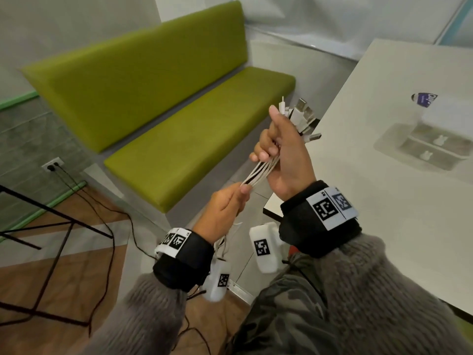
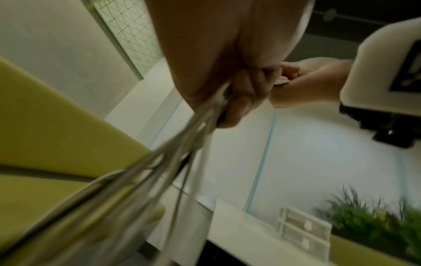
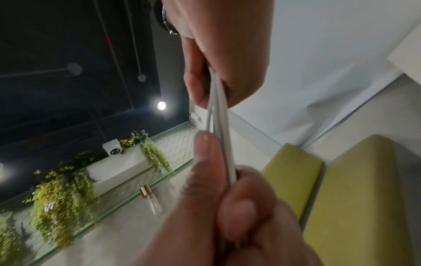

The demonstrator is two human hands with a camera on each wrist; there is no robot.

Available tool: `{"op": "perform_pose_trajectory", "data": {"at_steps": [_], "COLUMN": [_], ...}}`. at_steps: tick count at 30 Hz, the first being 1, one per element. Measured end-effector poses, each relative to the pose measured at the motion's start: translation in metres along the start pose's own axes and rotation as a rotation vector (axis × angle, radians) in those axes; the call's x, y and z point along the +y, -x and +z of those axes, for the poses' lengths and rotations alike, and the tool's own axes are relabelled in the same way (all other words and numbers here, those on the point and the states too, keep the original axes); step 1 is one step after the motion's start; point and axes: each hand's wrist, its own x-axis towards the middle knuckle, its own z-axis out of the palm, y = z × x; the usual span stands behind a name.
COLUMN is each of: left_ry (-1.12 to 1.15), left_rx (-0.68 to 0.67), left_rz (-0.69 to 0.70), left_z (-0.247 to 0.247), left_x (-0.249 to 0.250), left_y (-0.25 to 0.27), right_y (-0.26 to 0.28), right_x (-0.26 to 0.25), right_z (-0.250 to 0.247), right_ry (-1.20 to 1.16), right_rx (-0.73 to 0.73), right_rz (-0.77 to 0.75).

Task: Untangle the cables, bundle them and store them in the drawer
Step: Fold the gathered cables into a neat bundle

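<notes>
Gripping the cables [image 1: 258, 172] stretched between them, both hands: right hand [image 1: 284, 155] above left hand [image 1: 225, 208]

Soft indoor light, blurred wrist views

Right hand [image 1: 284, 155] up front, above and right of left hand [image 1: 225, 208]. Cables [image 1: 258, 171] run between both hands; plug ends [image 1: 304, 119] stick out above right hand. Bench [image 1: 199, 139] behind and left of hands. Table [image 1: 384, 201] to the right; drawer unit [image 1: 425, 147] on it.
</notes>
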Motion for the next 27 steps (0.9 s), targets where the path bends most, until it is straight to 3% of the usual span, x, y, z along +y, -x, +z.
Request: {"op": "perform_pose_trajectory", "data": {"at_steps": [6, 9, 11, 13, 17, 19, 22, 24, 25, 27], "left_ry": [-0.006, 0.144, 0.128, -0.077, -0.925, -1.087, -1.018, -0.786, -0.628, -0.338], "left_rx": [-0.204, -0.068, -0.012, -0.026, -0.204, -0.203, -0.254, -0.280, -0.236, -0.005], "left_rz": [-0.012, 0.004, 0.057, 0.155, 0.295, 0.341, 0.399, 0.383, 0.405, 0.460], "left_z": [-0.001, -0.017, -0.020, -0.016, -0.004, -0.003, -0.001, -0.003, -0.006, -0.012], "left_x": [0.006, 0.037, 0.074, 0.108, 0.121, 0.113, 0.115, 0.122, 0.124, 0.116], "left_y": [-0.013, -0.041, -0.063, -0.074, -0.067, -0.068, -0.070, -0.071, -0.070, -0.065], "right_y": [0.008, 0.010, 0.012, 0.012, 0.007, 0.006, 0.006, 0.007, 0.008, 0.005], "right_x": [-0.001, 0.009, 0.020, 0.032, 0.034, 0.033, 0.030, 0.027, 0.024, 0.011], "right_z": [-0.008, -0.009, -0.007, -0.003, 0.003, 0.000, -0.001, 0.002, 0.003, 0.000], "right_ry": [0.223, 0.343, 0.401, 0.471, 0.827, 0.901, 0.726, 0.691, 0.654, 0.506], "right_rx": [0.067, 0.098, 0.123, 0.101, 0.007, -0.017, -0.007, -0.019, -0.022, 0.054], "right_rz": [-0.088, -0.116, -0.122, -0.154, -0.155, -0.104, -0.044, -0.082, -0.094, -0.115]}}
